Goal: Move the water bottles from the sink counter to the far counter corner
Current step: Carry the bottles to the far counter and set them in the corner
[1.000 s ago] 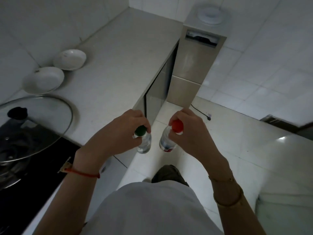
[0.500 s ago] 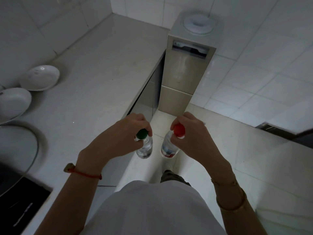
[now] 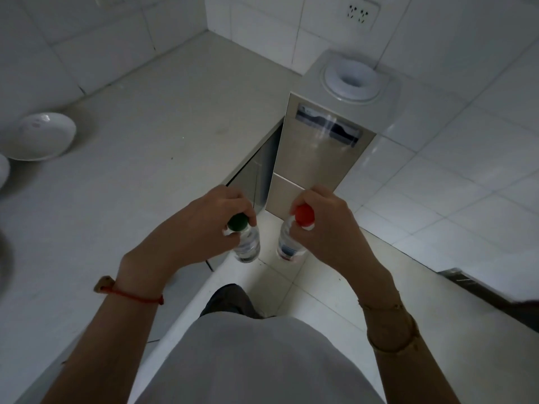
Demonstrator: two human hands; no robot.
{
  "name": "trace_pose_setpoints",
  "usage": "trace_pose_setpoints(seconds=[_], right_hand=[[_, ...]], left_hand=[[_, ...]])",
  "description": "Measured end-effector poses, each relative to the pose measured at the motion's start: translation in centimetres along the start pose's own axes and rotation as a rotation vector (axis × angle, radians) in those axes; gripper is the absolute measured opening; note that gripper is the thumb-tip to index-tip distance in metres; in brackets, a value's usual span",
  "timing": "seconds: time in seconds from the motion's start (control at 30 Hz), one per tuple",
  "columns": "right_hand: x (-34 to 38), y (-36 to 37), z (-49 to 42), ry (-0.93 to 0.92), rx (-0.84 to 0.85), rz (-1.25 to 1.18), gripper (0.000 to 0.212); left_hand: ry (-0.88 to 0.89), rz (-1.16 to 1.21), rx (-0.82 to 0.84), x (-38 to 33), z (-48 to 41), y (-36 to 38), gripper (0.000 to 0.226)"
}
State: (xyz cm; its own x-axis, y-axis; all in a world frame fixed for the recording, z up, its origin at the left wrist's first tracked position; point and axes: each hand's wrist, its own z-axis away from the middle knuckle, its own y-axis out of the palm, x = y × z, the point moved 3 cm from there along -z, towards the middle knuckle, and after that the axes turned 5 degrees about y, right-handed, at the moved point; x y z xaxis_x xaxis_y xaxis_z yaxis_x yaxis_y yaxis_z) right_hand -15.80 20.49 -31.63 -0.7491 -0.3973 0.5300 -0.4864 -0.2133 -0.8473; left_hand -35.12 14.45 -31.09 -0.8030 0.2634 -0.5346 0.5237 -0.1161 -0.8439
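My left hand (image 3: 192, 234) grips a clear water bottle with a green cap (image 3: 246, 243) by its neck. My right hand (image 3: 329, 231) holds a second clear bottle with a red cap (image 3: 287, 246) the same way. Both bottles hang upright in the air, side by side, just past the front edge of the pale counter (image 3: 145, 147). The far counter corner (image 3: 215, 51) lies ahead against the tiled walls, bare.
A white bowl (image 3: 40, 135) sits on the counter at the left, with the rim of another at the left edge. A water dispenser (image 3: 332, 135) stands on the floor at the counter's far end. Wall sockets are above. Tiled floor lies to the right.
I have moved forward along the counter with both bottles held. The stove and glass lid have left the view, the bowls have slid left, and the far corner and dispenser are nearer.
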Motion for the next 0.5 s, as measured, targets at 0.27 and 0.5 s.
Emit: trace_pose_setpoints(seconds=[0.27,0.5], right_hand=[[-2.5,-0.7,-8.7,-0.026,0.038,-0.024,0.028],[-3.6,-0.3,-17.4,-0.092,0.094,-0.045,0.022]], left_hand=[[-0.054,-0.028,-0.002,2.7,-7.2,-1.4,0.029],[-0.112,-0.030,-0.029,7.2,-13.5,-3.4,0.029]])
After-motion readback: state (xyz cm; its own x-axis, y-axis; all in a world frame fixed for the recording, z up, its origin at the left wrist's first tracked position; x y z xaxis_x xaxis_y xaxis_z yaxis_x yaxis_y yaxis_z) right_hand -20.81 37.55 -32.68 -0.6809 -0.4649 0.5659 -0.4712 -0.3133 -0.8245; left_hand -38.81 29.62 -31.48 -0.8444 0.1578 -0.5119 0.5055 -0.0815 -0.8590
